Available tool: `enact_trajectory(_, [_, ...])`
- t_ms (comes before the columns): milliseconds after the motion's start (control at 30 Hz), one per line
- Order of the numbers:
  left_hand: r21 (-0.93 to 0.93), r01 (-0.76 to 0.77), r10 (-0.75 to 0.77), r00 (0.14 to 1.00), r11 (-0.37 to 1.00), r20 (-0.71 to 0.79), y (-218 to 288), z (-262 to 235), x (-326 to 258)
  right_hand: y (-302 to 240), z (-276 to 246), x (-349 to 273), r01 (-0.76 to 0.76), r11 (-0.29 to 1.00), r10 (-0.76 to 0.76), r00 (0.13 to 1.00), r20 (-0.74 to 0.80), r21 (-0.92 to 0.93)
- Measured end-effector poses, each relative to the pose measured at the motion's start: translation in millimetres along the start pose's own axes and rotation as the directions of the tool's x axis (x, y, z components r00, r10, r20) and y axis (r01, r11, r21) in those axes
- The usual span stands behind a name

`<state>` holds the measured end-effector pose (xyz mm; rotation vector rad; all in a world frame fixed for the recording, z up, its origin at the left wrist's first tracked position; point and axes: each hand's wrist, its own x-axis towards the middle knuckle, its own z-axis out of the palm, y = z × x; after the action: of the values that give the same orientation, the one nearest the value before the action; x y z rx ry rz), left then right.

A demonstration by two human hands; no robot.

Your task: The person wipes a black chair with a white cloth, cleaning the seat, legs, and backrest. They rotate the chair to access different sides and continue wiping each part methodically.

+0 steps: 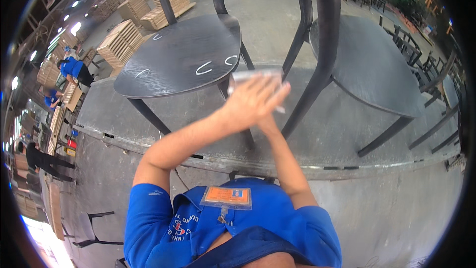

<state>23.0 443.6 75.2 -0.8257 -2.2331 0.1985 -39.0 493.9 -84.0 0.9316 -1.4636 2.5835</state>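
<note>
While the left hand (250, 100) covers a sheet (244, 75), room separates seat edges (171, 93).

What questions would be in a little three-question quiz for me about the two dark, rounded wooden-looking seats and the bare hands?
1. Count: how many curved white marks show on the rounded black wood-grained seat at left?
2. True or false: the same sort of marks show on the rounded dark seat at right.
3. Pick one: what is the person's bare left hand touching?
A) the stacked light-brown wooden slats
B) a thin pale-grey sheet-like piece
C) the orange rectangular badge

Key: 1. Four. 2. False; none show there. 3. B.
</note>
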Motion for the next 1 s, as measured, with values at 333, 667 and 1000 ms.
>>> enact_trajectory(333, [-0.599, 0.78, -0.641, 0.555, 0.179, 0.53, 28.3, -11.7, -29.7, -103.7, -38.0, -22.2, -0.375, 0.916, 0.352, 0.922, 0.163, 0.142])
enact_trajectory(667, [-0.095, 0.933, -0.888, 0.296, 0.348, -0.352, -113.3, -46.3, -90.6, -54.5, 30.4, 54.0, 0.818, -0.018, -0.594, 0.454, 0.665, -0.574])
enact_trajectory(1000, [-0.029, 0.956, -0.948, 0.284, 0.29, -0.144, -119.3, -40.8, -100.1, -4.2, -8.1, 119.4, 0.319, 0.614, -0.394, 0.916, 0.07, -0.722])
